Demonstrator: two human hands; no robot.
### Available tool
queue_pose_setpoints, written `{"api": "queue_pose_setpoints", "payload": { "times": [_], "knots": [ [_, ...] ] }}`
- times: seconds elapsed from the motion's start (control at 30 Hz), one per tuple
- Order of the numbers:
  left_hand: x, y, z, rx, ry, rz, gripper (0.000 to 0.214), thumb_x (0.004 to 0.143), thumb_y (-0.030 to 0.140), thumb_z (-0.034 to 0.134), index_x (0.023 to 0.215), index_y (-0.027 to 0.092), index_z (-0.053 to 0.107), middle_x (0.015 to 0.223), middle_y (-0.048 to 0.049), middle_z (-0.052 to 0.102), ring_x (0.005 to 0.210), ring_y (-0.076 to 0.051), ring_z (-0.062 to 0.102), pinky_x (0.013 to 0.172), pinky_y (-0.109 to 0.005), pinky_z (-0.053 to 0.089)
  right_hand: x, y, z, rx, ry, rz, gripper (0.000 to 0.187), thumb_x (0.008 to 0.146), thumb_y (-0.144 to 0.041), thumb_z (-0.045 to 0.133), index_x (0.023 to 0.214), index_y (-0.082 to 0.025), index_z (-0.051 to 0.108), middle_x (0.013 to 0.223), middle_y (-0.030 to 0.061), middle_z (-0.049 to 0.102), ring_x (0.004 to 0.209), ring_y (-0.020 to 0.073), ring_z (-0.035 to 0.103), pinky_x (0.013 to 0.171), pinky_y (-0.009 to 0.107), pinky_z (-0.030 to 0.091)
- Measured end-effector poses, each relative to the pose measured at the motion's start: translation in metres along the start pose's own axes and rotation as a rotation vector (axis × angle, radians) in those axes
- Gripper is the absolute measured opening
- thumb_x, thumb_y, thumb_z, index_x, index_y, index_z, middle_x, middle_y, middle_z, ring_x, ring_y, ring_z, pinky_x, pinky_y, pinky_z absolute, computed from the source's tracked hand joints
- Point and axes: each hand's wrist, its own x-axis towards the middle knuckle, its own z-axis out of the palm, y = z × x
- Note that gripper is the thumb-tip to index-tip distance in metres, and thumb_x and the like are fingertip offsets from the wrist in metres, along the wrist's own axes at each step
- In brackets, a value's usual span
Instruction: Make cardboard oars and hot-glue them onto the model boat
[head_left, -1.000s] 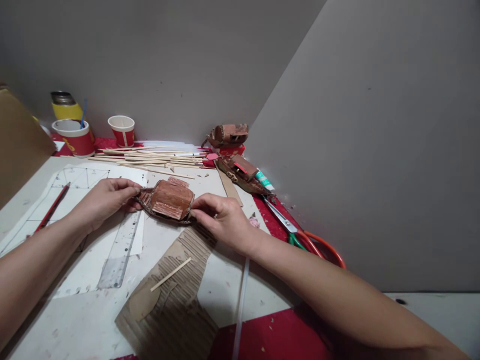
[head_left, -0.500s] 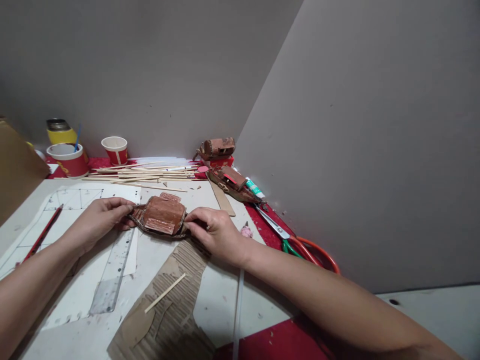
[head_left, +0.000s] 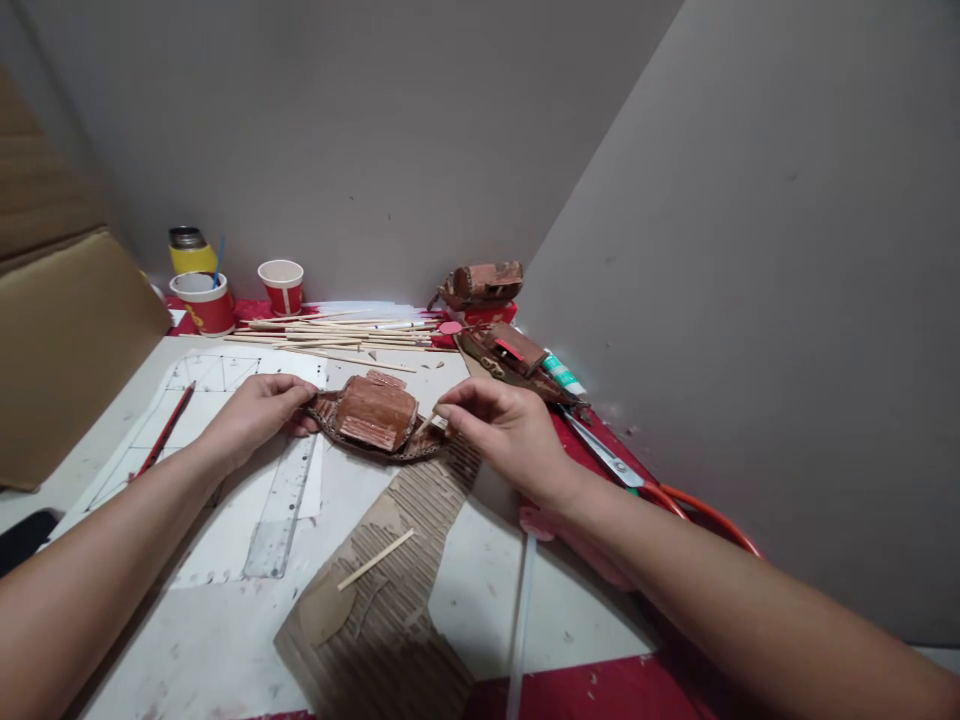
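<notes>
A brown cardboard model boat (head_left: 375, 412) with a curved cabin roof sits at the middle of the table. My left hand (head_left: 274, 408) pinches its left tip between thumb and fingers. Over the boat's right end, my right hand (head_left: 514, 432) is closed in a pinch on a short pale wooden stick (head_left: 426, 423). The stick's lower end reaches down beside the cabin; whether it touches the boat I cannot tell. Under and in front of the boat lies a piece of corrugated cardboard (head_left: 405, 500), with another short wooden stick (head_left: 375, 560) on it.
Beyond the boat lie several thin wooden sticks (head_left: 337, 335), with paper cups (head_left: 281, 288) behind. Two more model boats (head_left: 517, 350) stand at the back right, near scissors (head_left: 607, 450) and a green-white tube (head_left: 562, 372). A ruler (head_left: 281, 510) and red pencil (head_left: 166, 430) rest on drawn paper.
The camera view has turned left, so everything sits further right. My right hand has drawn a little away from the cabin, and more of the short stick shows. My left hand keeps its hold.
</notes>
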Motion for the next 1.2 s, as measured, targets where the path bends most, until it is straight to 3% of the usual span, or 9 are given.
{"api": "queue_pose_setpoints", "payload": {
  "times": [0.57,1.2],
  "knots": [
    [-0.002,-0.001,0.000,0.049,-0.011,0.037,0.025,0.067,0.034,0.073,0.070,0.012,0.062,0.054,-0.0017,0.062,0.047,-0.010,0.056,0.047,-0.020,0.043,0.002,0.004,-0.004,0.049,0.014,0.047,0.006,0.081,-0.019,0.062,0.075,-0.017,0.064,0.068,0.0001,0.065,0.059,0.0133,0.059,0.055,0.026,0.046],
    [0.000,-0.001,-0.001,0.107,-0.041,0.057,0.025,0.065,0.037,0.073,0.069,0.014,0.065,0.054,-0.0012,0.062,0.048,-0.011,0.052,0.048,-0.021,0.039,-0.005,0.004,0.010,-0.125,-0.113,-0.128,0.010,0.083,-0.012,0.057,0.076,-0.019,0.060,0.069,-0.0005,0.064,0.061,0.0122,0.057,0.058,0.023,0.044]
  ]
}}
